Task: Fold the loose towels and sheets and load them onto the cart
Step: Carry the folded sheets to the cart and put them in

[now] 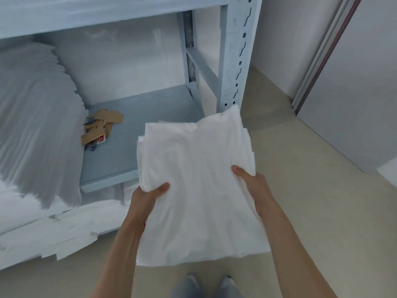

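1. We are looking down at a pale beige floor (300,190) that is filling the lower and right part of the view.
2. A light blue metal shelving rack (233,61) is standing at 11 to 12 o'clock, its slotted upright rising at 12 o'clock.
3. Its grey-blue shelf (133,147) is carrying a small heap of brown card tags (101,127) at 10 o'clock, one showing a red label.
4. Blurred stacks of white folded linen (36,117) are filling the rack at 9 o'clock, and more white linen is lying below at 8 o'clock.
5. A grey sliding door (354,104) with a dark edge strip is standing at 2 o'clock.
6. We are holding a white folded sheet bundle (197,190) in the air at the centre, above the floor and just right of the shelf's front edge.
7. Our left hand (148,196) is gripping the bundle's left edge at 7 o'clock, thumb on top and fingers hidden beneath.
8. Our right hand (251,179) is gripping the right edge at 4 o'clock, thumb pressing the top, fingers hidden under the cloth.
9. Grey shoes (206,284) are showing at 6 o'clock, below the bundle.
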Demonstrator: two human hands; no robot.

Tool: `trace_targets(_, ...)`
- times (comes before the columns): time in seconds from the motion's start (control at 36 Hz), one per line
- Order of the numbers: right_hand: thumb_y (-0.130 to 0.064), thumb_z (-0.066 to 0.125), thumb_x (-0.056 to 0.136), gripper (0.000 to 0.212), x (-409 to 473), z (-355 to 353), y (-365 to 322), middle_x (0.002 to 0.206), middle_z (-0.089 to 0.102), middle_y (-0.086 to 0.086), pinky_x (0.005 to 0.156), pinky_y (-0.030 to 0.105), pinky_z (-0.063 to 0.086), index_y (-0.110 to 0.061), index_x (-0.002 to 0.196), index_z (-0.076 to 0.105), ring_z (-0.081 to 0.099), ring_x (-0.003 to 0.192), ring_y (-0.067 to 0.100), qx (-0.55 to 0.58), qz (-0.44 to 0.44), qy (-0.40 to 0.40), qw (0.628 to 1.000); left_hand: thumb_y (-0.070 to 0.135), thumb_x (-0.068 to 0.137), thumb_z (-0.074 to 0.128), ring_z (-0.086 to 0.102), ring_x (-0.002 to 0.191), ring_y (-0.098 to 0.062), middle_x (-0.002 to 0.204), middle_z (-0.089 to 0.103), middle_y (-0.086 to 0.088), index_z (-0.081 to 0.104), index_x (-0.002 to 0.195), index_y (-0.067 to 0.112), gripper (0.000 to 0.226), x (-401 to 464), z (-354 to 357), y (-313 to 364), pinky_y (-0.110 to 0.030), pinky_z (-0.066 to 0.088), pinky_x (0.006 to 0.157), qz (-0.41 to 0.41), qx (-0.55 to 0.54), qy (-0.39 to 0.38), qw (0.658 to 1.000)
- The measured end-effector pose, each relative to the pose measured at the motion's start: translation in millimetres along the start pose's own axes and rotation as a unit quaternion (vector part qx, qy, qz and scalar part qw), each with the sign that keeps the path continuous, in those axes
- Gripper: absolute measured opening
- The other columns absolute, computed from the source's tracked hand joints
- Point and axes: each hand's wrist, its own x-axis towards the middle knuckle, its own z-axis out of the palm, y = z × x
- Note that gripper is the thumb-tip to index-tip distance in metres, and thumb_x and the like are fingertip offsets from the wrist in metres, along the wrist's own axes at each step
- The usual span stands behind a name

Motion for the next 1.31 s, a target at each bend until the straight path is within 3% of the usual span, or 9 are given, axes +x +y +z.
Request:
trace_targets(0.17, -0.048, 0.087, 0.066, 0.064, -53, -45, 8, 0.102, 0.077, -0.005, 0.089, 0.038, 0.057, -0.017, 0.119, 0.069, 0.073, 0.093, 0.016, 0.023, -0.011, 0.048, 0.999, 0.03, 0.069, 0.088, 0.075, 0.072, -0.013, 0.085, 0.078, 0.008, 0.069, 0.1, 0.021, 0.038, -35, 12, -11, -0.023, 0.056, 0.054, 0.011, 0.0, -0.065, 0.998)
trace_targets(0.47, -0.049, 0.086, 0.066, 0.052, -149, -127, 38, 0.087, 0.078, -0.006, 0.056, 0.024, 0.057, -0.019, 0.105, 0.07, 0.075, 0.077, 0.015, 0.081, 0.007, 0.182, 0.98, 0.029, 0.068, 0.088, 0.076, 0.081, -0.022, 0.092, 0.078, 0.0, 0.069, 0.108, 0.013, 0.047, -73, 69, -30, -0.032, 0.06, 0.064, -0.014, 0.037, -0.217, 0.975)
trace_targets(0.53, -0.049, 0.086, 0.066, 0.051, -159, -142, 37, 0.086, 0.078, -0.006, 0.057, 0.025, 0.056, -0.018, 0.103, 0.07, 0.075, 0.076, 0.015, 0.088, 0.011, 0.2, 0.976, 0.028, 0.07, 0.087, 0.076, 0.078, -0.02, 0.09, 0.078, 0.002, 0.068, 0.108, 0.015, 0.044, -81, 86, -28, -0.029, 0.06, 0.059, -0.013, 0.042, -0.244, 0.969)
trace_targets(0.61, -0.05, 0.085, 0.067, 0.05, -171, -173, 33, 0.085, 0.078, -0.006, 0.059, 0.026, 0.055, -0.018, 0.102, 0.07, 0.075, 0.075, 0.015, 0.089, 0.003, 0.222, 0.971, 0.027, 0.071, 0.087, 0.075, 0.084, -0.023, 0.097, 0.078, -0.002, 0.069, 0.108, 0.016, 0.043, -95, 120, -28, -0.037, 0.061, 0.073, -0.016, 0.056, -0.263, 0.963)
trace_targets(0.69, -0.049, 0.085, 0.067, 0.05, -173, -204, 24, 0.085, 0.078, -0.005, 0.063, 0.028, 0.056, -0.018, 0.104, 0.07, 0.075, 0.075, 0.016, 0.095, -0.01, 0.239, 0.966, 0.028, 0.07, 0.087, 0.076, 0.076, -0.018, 0.086, 0.078, 0.004, 0.069, 0.101, 0.018, 0.037, -104, 154, -23, -0.031, 0.059, 0.064, -0.003, 0.061, -0.279, 0.958)
trace_targets(0.86, -0.044, 0.083, 0.072, 0.046, -154, -278, -7, 0.091, 0.078, -0.003, 0.067, 0.03, 0.057, -0.018, 0.107, 0.07, 0.075, 0.08, 0.019, 0.103, -0.05, 0.225, 0.968, 0.028, 0.071, 0.087, 0.076, 0.081, -0.02, 0.091, 0.078, 0.002, 0.068, 0.11, 0.016, 0.045, -116, 235, -11, -0.03, 0.059, 0.062, 0.029, 0.061, -0.296, 0.953)
trace_targets(1.0, -0.037, 0.081, 0.076, 0.047, -132, -339, -45, 0.108, 0.076, -0.003, 0.075, 0.032, 0.057, -0.019, 0.118, 0.068, 0.074, 0.092, 0.016, 0.057, -0.112, 0.171, 0.977, 0.033, 0.069, 0.087, 0.076, 0.087, -0.025, 0.1, 0.078, -0.004, 0.069, 0.114, 0.015, 0.052, -120, 303, 16, -0.041, 0.059, 0.079, 0.059, 0.087, -0.283, 0.953)
trace_targets(1.17, -0.034, 0.081, 0.078, 0.046, -87, -394, -86, 0.106, 0.076, -0.001, 0.081, 0.037, 0.057, -0.014, 0.118, 0.069, 0.074, 0.093, 0.02, 0.067, -0.12, 0.15, 0.979, 0.029, 0.075, 0.083, 0.075, 0.072, -0.02, 0.085, 0.078, -0.004, 0.072, 0.096, 0.006, 0.033, -118, 375, 50, -0.029, 0.055, 0.063, 0.092, 0.102, -0.247, 0.959)
trace_targets(1.31, -0.034, 0.082, 0.076, 0.046, -23, -425, -119, 0.105, 0.076, 0.0, 0.087, 0.041, 0.057, -0.015, 0.116, 0.07, 0.074, 0.093, 0.022, 0.061, -0.12, 0.131, 0.982, 0.028, 0.075, 0.083, 0.075, 0.077, -0.026, 0.087, 0.078, -0.008, 0.071, 0.099, 0.003, 0.036, -86, 427, 62, -0.031, 0.056, 0.065, 0.084, 0.079, -0.229, 0.967)
